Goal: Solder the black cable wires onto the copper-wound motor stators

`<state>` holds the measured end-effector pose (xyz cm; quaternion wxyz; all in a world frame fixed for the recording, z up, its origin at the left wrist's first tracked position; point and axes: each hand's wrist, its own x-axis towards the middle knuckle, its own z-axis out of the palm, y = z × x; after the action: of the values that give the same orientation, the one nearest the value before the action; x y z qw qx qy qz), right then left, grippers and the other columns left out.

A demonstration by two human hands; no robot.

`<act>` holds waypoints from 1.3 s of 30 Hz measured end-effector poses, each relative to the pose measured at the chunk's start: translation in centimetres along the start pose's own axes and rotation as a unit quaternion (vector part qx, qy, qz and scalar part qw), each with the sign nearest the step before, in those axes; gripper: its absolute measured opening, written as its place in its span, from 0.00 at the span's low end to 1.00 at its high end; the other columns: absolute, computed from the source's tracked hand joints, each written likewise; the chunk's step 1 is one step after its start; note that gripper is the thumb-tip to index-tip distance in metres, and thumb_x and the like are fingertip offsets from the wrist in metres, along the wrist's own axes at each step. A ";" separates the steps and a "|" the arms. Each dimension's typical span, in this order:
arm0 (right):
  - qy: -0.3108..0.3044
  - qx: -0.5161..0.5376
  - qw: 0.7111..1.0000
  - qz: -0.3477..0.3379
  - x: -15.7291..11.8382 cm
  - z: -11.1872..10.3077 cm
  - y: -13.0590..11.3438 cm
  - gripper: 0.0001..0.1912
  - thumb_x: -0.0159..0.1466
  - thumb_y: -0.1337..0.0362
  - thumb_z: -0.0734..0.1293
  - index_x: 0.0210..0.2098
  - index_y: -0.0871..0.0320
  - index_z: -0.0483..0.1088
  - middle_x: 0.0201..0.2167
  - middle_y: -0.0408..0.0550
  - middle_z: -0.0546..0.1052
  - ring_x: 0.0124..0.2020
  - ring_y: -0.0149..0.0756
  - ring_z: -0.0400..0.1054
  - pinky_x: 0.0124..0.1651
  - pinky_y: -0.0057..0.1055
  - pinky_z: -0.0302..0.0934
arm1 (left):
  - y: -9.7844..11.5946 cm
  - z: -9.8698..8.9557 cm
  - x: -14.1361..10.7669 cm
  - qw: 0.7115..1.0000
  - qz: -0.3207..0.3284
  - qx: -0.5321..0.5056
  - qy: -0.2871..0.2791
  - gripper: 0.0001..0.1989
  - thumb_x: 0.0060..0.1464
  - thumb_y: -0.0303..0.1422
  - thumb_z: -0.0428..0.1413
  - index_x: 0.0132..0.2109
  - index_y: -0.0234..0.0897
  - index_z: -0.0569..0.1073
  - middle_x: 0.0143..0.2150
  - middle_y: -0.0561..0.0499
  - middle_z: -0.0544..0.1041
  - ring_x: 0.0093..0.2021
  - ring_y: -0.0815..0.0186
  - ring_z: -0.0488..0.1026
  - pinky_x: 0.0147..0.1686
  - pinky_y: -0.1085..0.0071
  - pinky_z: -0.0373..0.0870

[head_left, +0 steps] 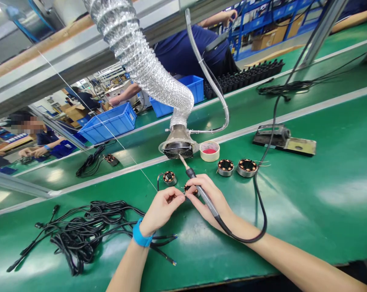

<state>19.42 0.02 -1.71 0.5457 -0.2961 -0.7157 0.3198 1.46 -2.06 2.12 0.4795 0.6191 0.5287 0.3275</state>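
My right hand is closed round a soldering iron, which lies across the hand with its tip pointing up and away, towards the fume extractor hood. The thumb and fingers of this hand also reach to a copper-wound motor stator, mostly hidden behind them. My left hand, with a blue wristband, is pinched at the stator's left side; whatever lies between its fingertips is too small to tell. A thin wire runs down from the upper left towards the left hand. Another stator sits just beyond.
Black cables lie tangled at left. Two stators, one here, a tape roll and a soldering iron stand are at right. A silver duct hangs overhead. Blue bins and co-workers are beyond.
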 end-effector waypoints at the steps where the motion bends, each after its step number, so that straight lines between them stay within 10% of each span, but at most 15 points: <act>1: 0.000 0.002 1.000 -0.005 0.0 0.0 0.0 0.15 0.65 0.73 0.64 0.49 0.51 0.65 0.43 0.47 0.67 0.35 0.32 0.72 0.43 0.33 0.71 | 0.0 0.2 0.0 1.000 -0.008 -0.019 0.000 0.14 0.59 0.41 0.57 0.34 0.34 0.72 0.26 0.55 0.66 0.26 0.72 0.58 0.28 0.75 0.56; 39: 0.069 -0.061 0.996 -0.024 -0.2 -1.7 -0.7 0.09 0.70 0.65 0.59 0.34 0.54 0.69 0.28 0.43 0.78 0.29 0.34 0.73 0.33 0.31 0.67 | -1.9 0.3 1.9 0.982 0.014 0.005 0.188 0.08 0.53 0.35 0.59 0.31 0.34 0.77 0.28 0.53 0.76 0.32 0.67 0.69 0.36 0.73 0.63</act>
<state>21.07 -0.35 -0.99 0.5820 -0.3328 -0.7016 0.2415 1.49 -0.32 0.09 0.3633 0.5562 0.6024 0.4424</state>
